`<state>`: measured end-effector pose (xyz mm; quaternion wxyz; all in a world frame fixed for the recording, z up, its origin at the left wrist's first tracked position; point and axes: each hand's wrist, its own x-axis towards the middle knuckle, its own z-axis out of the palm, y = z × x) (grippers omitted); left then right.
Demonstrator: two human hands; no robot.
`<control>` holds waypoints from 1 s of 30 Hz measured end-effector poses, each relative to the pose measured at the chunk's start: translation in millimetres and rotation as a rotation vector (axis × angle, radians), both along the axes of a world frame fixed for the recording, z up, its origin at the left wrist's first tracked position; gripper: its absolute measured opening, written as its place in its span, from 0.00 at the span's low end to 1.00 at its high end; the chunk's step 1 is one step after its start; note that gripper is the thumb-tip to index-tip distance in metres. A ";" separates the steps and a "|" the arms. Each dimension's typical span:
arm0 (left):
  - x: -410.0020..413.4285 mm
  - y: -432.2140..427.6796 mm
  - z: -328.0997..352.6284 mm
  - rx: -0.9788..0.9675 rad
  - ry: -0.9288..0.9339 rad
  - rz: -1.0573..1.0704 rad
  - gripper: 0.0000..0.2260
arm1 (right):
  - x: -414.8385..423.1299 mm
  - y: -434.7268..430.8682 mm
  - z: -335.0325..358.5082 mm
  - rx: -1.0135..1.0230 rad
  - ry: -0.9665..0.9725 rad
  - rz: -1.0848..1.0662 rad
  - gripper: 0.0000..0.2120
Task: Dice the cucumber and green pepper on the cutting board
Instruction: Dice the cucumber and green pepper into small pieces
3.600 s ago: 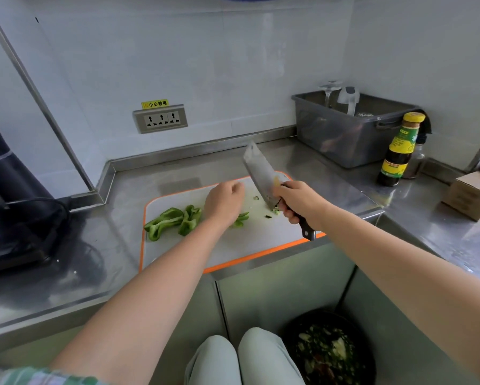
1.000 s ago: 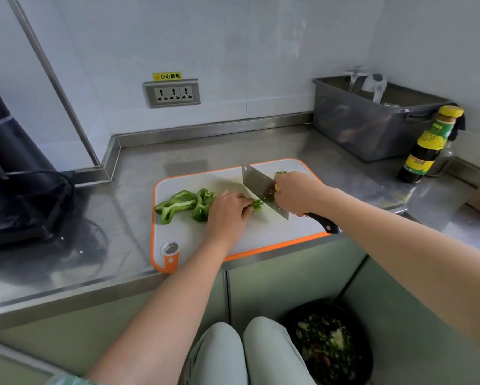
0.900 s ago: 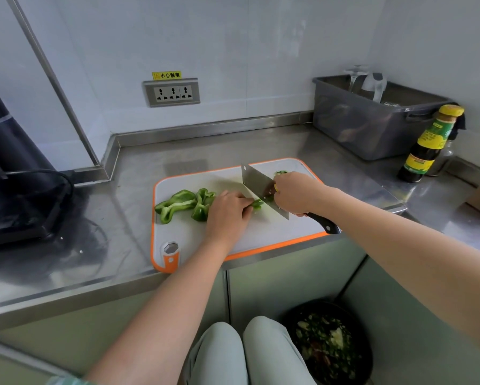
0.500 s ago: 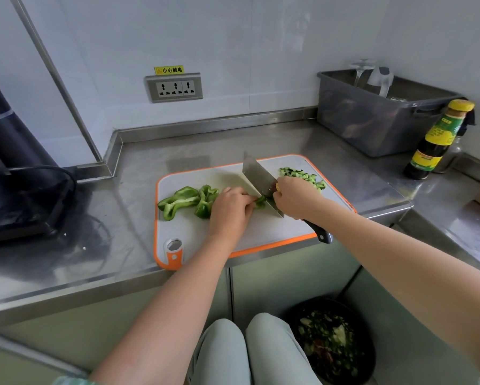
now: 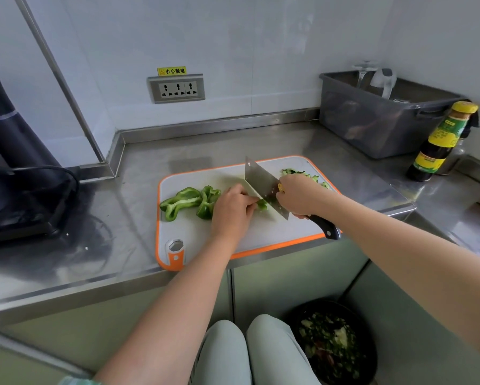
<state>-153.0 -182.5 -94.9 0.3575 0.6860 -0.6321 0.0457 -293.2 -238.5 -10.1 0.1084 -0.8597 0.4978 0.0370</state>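
A white cutting board (image 5: 194,234) with an orange rim lies on the steel counter. Large green pepper pieces (image 5: 190,201) sit on its left half. My left hand (image 5: 231,209) has its fingers curled over a small pepper piece (image 5: 261,204) at mid-board. My right hand (image 5: 299,197) grips a cleaver (image 5: 263,184) by its black handle, blade edge down on the board against that piece. Diced cucumber (image 5: 302,175) lies in a pile at the board's far right corner, partly hidden by my right hand.
A grey plastic tub (image 5: 377,126) stands at the back right with a dark sauce bottle (image 5: 441,143) beside it. A black appliance (image 5: 14,173) with a cable fills the left counter. A wall socket (image 5: 177,88) is behind. A black scrap bin (image 5: 334,343) sits on the floor.
The cleaver was raised in the air earlier and is now down on the board by my left fingers. The view has shifted so the cucumber pile shows.
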 end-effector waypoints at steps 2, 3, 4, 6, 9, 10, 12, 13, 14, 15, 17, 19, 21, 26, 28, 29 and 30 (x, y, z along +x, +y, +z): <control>-0.2 0.0 -0.3 -0.009 -0.001 -0.001 0.07 | 1.0 -0.3 -7.6 0.006 -0.027 -0.015 0.06; 0.0 -0.5 -0.6 -0.012 -0.001 -0.002 0.08 | 1.9 -0.4 -11.3 0.002 -0.046 -0.027 0.07; 0.5 -1.3 -1.1 -0.016 0.002 -0.002 0.08 | 3.3 -0.5 -14.3 -0.007 -0.061 -0.037 0.07; 1.1 -1.9 -2.1 -0.021 0.016 -0.004 0.08 | 6.4 -1.4 -19.2 -0.041 -0.091 -0.048 0.05; 1.4 -3.0 -3.3 -0.028 0.031 -0.008 0.08 | 6.1 -5.8 -22.8 -0.070 -0.159 -0.061 0.06; 1.3 -3.7 -3.7 -0.033 0.040 -0.011 0.07 | 3.8 -7.4 -23.3 -0.068 -0.191 -0.073 0.07; 1.0 -3.9 -3.2 -0.036 0.054 -0.011 0.06 | -1.0 -8.5 -21.2 -0.058 -0.260 -0.093 0.07; 0.9 -4.0 -3.0 -0.031 0.050 -0.006 0.05 | -2.9 -7.8 -17.7 -0.052 -0.280 -0.094 0.07; 0.9 -4.1 -2.8 -0.025 0.042 -0.002 0.05 | -4.0 -6.4 -12.5 -0.047 -0.276 -0.082 0.07; 0.9 -4.0 -2.5 -0.017 0.036 0.000 0.05 | -4.2 -4.5 -6.4 -0.041 -0.245 -0.062 0.07; 1.0 -3.4 -2.3 -0.008 0.030 -0.001 0.06 | -2.9 -0.8 3.4 -0.031 -0.128 -0.025 0.07; 0.7 -2.5 -1.7 -0.005 0.030 0.000 0.07 | -0.4 3.0 6.7 -0.034 -0.026 -0.009 0.07; 0.4 -1.9 -0.7 -0.005 0.041 -0.002 0.07 | 1.1 4.4 3.2 -0.021 0.007 0.003 0.06; 0.4 -2.5 -1.4 -0.013 0.047 -0.019 0.09 | 7.9 5.7 -13.9 -0.034 -0.039 -0.030 0.05; 0.9 -2.5 -2.1 -0.020 0.050 -0.026 0.09 | 11.9 4.9 -20.1 -0.078 -0.063 -0.030 0.03; 0.9 -2.7 -2.4 -0.021 0.050 -0.025 0.09 | 12.4 3.2 -21.7 -0.084 -0.082 -0.029 0.03; 1.2 -3.1 -2.9 -0.021 0.049 -0.020 0.09 | 11.2 1.4 -22.2 -0.080 -0.110 -0.033 0.05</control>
